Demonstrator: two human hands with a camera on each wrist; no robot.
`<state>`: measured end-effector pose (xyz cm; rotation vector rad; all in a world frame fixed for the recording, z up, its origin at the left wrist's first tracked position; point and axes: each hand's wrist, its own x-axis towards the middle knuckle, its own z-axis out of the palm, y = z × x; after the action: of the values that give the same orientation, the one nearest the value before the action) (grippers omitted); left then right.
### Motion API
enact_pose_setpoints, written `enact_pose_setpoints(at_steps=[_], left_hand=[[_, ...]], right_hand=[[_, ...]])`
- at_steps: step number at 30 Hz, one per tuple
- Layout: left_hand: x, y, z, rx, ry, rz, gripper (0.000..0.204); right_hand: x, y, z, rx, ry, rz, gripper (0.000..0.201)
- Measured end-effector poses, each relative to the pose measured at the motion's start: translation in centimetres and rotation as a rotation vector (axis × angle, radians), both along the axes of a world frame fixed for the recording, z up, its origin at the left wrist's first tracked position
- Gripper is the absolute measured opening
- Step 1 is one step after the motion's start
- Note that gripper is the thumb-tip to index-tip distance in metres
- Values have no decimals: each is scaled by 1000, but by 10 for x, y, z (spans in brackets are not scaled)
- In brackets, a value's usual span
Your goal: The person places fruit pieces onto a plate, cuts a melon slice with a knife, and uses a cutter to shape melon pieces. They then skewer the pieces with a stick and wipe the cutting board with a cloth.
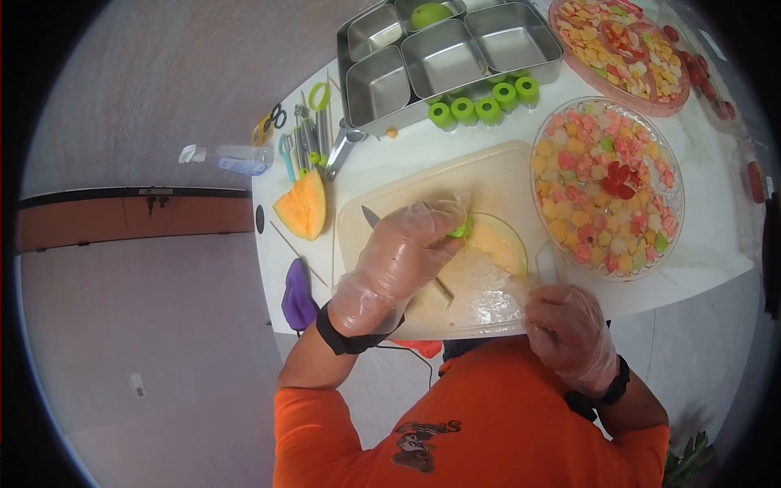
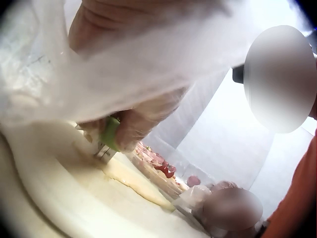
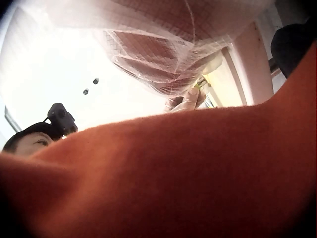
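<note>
White desk (image 1: pixel 706 264) under left hand (image 1: pixel 403 252), which grips green plastic cutter (image 1: pixel 462 228) on pale-orange melon slice (image 1: pixel 503 244). Right hand (image 1: pixel 571 332): grasp unclear. Cutter's metal edge (image 2: pixel 104 152): left wrist view only.

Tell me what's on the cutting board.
A melon slice, a green-topped cutter pinched in the left hand, and a knife. That hand covers the knife's middle; anything else underneath is hidden.

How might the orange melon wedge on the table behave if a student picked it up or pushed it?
The melon wedge would probably feel firm, as it is thick and holds its shape. Its bare cut flesh could be slippery, and its curved outer side might let it rock.
</note>
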<state>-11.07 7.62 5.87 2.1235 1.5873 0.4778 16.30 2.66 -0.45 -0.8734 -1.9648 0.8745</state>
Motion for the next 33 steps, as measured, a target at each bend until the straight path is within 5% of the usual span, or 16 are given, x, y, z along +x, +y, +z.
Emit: enact_pose_setpoints(at_steps=[19,22,28,30,33], left_hand=[[4,-11,-22,94,109,27,26],[0,-13,-33,281,-15,14,25],[-1,-8,-24,135,-59,25,29],[0,-10,-31,-18,-327,208,31],[-2,-8,-37,-11,-252,235,29]], right_hand=[[-2,6,10,-77,-5,31,15],[-2,6,11,-42,4,24,16],[-4,0,11,48,-12,-22,14],[-4,-2,11,72,-13,-41,14],[-4,-4,8,81,-12,-50,16]])
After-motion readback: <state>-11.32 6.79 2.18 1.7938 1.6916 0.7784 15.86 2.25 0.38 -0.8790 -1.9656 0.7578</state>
